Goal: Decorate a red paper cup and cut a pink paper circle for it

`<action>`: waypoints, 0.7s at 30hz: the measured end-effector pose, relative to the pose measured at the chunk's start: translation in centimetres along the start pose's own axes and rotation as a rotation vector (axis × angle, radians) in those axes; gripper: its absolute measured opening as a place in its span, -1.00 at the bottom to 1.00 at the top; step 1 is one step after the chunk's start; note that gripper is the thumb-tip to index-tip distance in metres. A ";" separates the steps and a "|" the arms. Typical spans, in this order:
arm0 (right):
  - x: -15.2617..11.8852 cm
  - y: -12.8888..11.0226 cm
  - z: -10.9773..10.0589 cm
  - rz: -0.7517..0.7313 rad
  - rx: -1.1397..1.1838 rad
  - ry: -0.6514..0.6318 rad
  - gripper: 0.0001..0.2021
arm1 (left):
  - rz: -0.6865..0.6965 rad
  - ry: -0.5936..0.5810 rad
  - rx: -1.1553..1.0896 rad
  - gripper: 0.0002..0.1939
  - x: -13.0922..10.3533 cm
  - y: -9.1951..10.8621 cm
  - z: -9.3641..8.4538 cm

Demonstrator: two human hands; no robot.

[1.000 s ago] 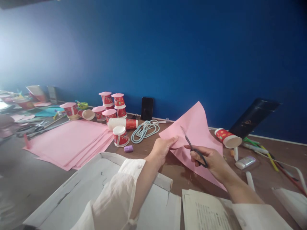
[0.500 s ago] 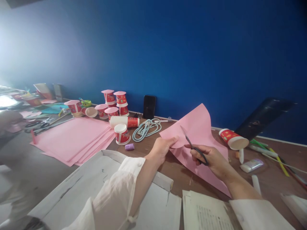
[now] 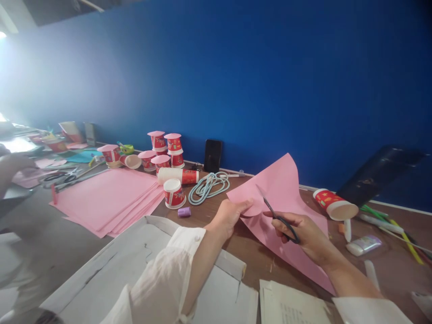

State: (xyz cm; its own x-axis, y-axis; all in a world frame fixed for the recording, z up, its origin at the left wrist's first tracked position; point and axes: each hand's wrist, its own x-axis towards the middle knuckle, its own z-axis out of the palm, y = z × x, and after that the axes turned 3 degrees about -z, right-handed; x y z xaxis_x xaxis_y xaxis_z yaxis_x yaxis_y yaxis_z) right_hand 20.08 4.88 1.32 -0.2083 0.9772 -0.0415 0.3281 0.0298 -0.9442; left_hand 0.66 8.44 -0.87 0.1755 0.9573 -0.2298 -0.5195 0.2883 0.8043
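Note:
A large pink paper sheet [image 3: 281, 180] is held up above the brown table. My left hand [image 3: 231, 216] pinches its left part, thumb on top. Black-handled scissors [image 3: 278, 218] are gripped in my right hand [image 3: 302, 234], with the blades lying across the paper and pointing up and left. A curved cut edge shows between my two hands. The lower right corner of the sheet hangs under my right wrist.
Left lies a stack of pink sheets [image 3: 104, 195]. Behind it stand red cups with pink discs [image 3: 156, 134]. A coiled cord [image 3: 205, 189], a phone [image 3: 212, 155] and a purple cap [image 3: 184, 211] are mid-table. Right are a tipped cup [image 3: 334, 204] and a glue bottle [image 3: 364, 245].
The whole view has shifted slightly, so things sit a little lower and further right. Both hands keep their hold on the paper and scissors. At the far left, another person's arm has moved.

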 end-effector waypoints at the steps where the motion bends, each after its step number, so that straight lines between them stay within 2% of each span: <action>1: 0.0 0.1 -0.1 -0.004 0.001 -0.005 -0.39 | 0.001 0.002 0.022 -0.53 0.0 0.0 0.0; 10: 0.0 0.7 -0.7 -0.007 0.001 -0.021 -0.40 | 0.001 0.036 0.123 -0.54 -0.2 0.4 0.1; 21: 0.0 0.6 -0.8 0.025 0.001 -0.015 -0.36 | 0.030 -0.025 0.086 -0.47 -0.4 0.6 0.0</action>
State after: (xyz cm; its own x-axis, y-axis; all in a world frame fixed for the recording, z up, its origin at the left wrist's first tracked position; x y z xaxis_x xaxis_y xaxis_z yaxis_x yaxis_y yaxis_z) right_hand 20.97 5.07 1.00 -0.2141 0.9743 -0.0699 0.3326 0.0054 -0.9431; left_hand 0.31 8.22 -0.27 0.1822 0.9644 -0.1915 -0.4518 0.2551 0.8548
